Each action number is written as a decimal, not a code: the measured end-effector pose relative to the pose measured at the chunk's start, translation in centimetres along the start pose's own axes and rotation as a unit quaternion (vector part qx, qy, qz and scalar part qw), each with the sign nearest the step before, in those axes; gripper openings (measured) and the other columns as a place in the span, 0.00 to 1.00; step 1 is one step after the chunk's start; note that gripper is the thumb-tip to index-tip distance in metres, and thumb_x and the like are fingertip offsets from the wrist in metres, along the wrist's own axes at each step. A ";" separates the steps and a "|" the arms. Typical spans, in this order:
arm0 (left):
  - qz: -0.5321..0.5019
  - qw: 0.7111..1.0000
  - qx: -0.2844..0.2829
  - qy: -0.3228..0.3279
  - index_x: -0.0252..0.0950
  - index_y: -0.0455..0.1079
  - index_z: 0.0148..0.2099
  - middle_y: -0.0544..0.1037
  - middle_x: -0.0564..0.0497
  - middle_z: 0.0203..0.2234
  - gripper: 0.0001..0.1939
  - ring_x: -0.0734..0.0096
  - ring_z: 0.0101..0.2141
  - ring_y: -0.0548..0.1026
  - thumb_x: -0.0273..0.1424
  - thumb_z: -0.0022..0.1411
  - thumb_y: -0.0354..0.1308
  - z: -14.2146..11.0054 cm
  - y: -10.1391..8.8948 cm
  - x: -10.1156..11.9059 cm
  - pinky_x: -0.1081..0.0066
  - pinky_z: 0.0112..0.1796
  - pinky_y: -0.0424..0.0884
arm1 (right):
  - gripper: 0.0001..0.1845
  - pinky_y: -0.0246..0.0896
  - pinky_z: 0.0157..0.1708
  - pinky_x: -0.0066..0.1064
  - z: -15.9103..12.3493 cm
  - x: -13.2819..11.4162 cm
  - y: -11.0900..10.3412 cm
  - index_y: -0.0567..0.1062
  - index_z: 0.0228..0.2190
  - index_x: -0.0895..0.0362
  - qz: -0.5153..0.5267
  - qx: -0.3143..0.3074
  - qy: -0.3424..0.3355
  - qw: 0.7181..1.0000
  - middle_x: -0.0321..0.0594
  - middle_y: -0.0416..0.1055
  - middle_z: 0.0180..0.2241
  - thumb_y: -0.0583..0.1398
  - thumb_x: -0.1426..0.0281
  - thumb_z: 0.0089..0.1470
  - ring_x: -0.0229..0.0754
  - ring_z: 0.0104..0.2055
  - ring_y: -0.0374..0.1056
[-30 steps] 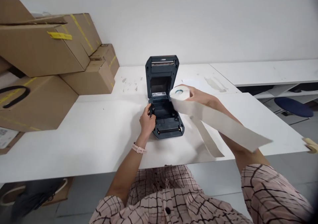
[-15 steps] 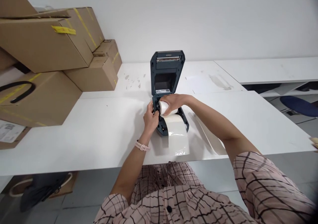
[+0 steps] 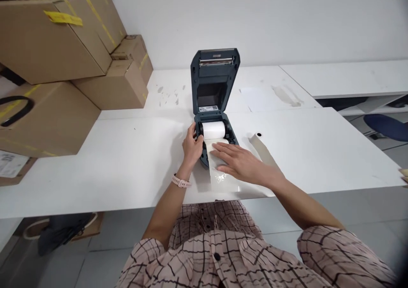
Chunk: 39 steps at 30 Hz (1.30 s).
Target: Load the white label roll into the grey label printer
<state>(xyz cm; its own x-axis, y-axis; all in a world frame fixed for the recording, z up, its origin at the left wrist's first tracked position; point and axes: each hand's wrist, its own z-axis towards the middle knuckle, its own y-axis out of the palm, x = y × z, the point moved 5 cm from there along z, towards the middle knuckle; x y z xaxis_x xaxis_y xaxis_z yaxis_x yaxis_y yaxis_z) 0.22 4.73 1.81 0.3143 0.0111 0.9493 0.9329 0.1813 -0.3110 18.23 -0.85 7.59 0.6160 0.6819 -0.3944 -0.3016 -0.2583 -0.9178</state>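
A dark label printer [image 3: 215, 81] stands on the white table with its lid raised. In its bay sits a white label roll [image 3: 213, 130], between the holders. From the roll a glossy strip of labels [image 3: 219, 179] runs forward over the printer's front onto the table. My left hand [image 3: 192, 146] is closed around the printer's left wall, thumb on the inner edge and fingers outside. Flat on the strip lies my right hand [image 3: 237, 160], its fingers stretched out and holding nothing. It hides part of the strip and the printer's front right.
Cardboard boxes [image 3: 47, 45] are stacked at the left, some with yellow tape. Right of the printer a partly unrolled pale roll [image 3: 259, 141] lies on the table [image 3: 312, 152]. A blue stool seat [image 3: 387, 126] is at the far right.
My right hand has let go of the label roll and come forward onto the strip, uncovering the roll in the bay. My left hand stays at the printer's left side.
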 end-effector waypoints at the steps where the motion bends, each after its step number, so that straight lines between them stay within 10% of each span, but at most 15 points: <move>1: 0.000 1.000 0.000 -0.001 0.42 0.60 0.70 0.71 0.47 0.66 0.30 0.58 0.64 0.70 0.29 0.66 0.53 0.0 0.0 -0.1 0.60 0.63 0.66 | 0.28 0.57 0.69 0.58 -0.6 -0.2 0.7 0.68 0.64 0.50 -0.007 0.006 0.005 1.000 0.46 0.61 0.70 0.54 0.53 0.69 0.59 0.72 0.56; 13: -0.052 0.998 -0.002 0.043 0.45 0.64 0.67 0.71 0.50 0.66 0.31 0.58 0.66 0.67 0.25 0.63 0.55 1.3 0.6 -1.6 0.55 0.67 0.61 | 0.21 0.63 0.57 0.52 -0.6 -0.9 2.2 0.72 0.53 0.54 -0.044 0.142 0.033 0.988 0.48 0.69 0.65 0.52 0.54 0.71 0.56 0.65 0.63; 39: -0.082 0.995 0.014 0.052 0.44 0.66 0.65 0.71 0.47 0.65 0.27 0.59 0.63 0.70 0.28 0.64 0.57 1.2 0.6 -2.1 0.58 0.65 0.64 | 0.23 0.61 0.58 0.53 -0.1 -2.0 4.0 0.72 0.52 0.55 -0.113 0.196 0.028 0.974 0.48 0.69 0.65 0.54 0.51 0.69 0.59 0.66 0.62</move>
<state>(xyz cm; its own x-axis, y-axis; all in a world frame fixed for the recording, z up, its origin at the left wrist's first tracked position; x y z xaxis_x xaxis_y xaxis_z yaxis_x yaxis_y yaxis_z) -0.03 6.00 -0.29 0.1753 -0.1218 0.9769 0.9685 0.1998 -0.1489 15.88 -3.35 4.71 0.7337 0.6504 -0.1968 -0.4022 0.1823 -0.8972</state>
